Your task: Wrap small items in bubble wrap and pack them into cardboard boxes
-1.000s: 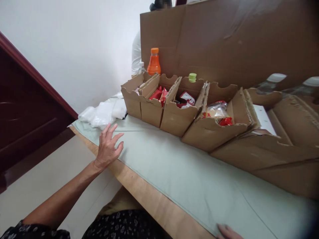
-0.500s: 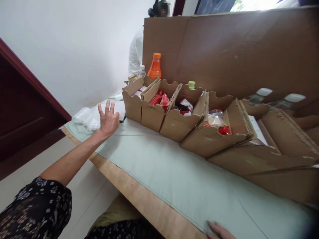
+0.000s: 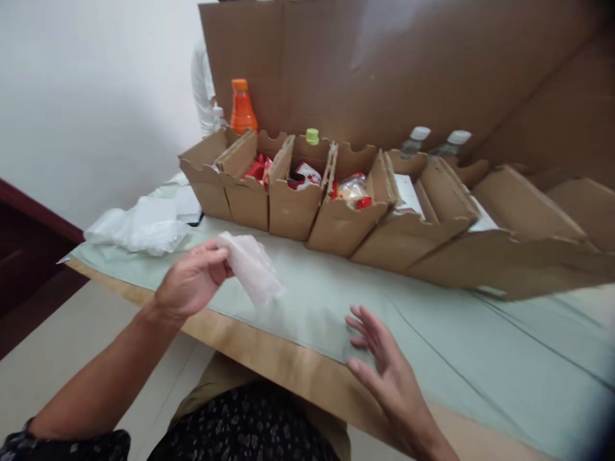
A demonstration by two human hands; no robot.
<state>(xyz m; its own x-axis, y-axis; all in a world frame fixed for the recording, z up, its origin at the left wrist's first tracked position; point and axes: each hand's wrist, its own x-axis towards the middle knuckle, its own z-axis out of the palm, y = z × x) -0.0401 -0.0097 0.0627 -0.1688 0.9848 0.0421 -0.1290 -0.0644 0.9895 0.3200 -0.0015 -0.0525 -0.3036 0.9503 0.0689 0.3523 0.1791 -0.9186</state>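
Pinched between the thumb and fingers of my left hand (image 3: 195, 275) is a folded, whitish translucent plastic bag (image 3: 254, 269), held above the table near its front edge. My right hand (image 3: 382, 358) is raised to the right of it, holding nothing, thumb and fingers apart. A pile of similar clear plastic bags (image 3: 139, 225) lies at the left end of the table, beyond my left hand. Cardboard bins (image 3: 293, 211) stand in a row behind both hands, several with red-and-white packets (image 3: 353, 190) inside.
A green cloth (image 3: 317, 288) covers the wooden table (image 3: 283, 358). Behind the bins rises a tall cardboard panel (image 3: 365, 70). An orange bottle (image 3: 243, 109) and white-capped bottles (image 3: 449, 146) stand at the back. Part of a person in a white sleeve (image 3: 202, 83) shows behind the panel.
My left hand has come back from the bag pile with one plastic bag in it. My right hand has risen into view from the table's edge. The camera view has turned rightward.
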